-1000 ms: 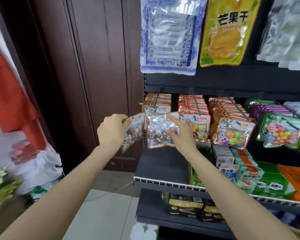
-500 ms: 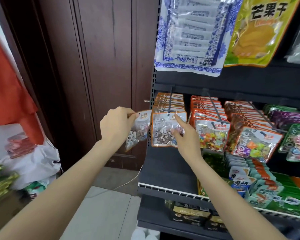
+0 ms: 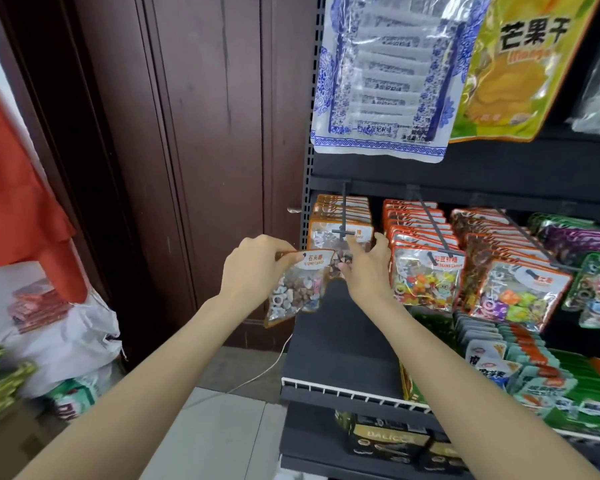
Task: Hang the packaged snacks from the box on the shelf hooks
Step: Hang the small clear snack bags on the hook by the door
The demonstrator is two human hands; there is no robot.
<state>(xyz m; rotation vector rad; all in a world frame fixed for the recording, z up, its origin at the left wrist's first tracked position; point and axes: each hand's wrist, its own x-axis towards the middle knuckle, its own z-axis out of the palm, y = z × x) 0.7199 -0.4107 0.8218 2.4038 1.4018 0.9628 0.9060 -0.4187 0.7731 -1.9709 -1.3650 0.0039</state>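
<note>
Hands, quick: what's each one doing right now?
Left hand: closed on a stone-candy packet, held off the hook.
Right hand: fingers on the front packet on the leftmost hook; grip cannot be told.

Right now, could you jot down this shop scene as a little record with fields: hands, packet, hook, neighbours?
left hand: pinches the top of a loose stone-candy packet, off the hook
right hand: on the front packet at the leftmost hook
leftmost hook: carries a row of orange-edged packets
neighbours: colourful candy packets on the next hook to the right
above: blue-and-white bag, yellow mango bag
</note>
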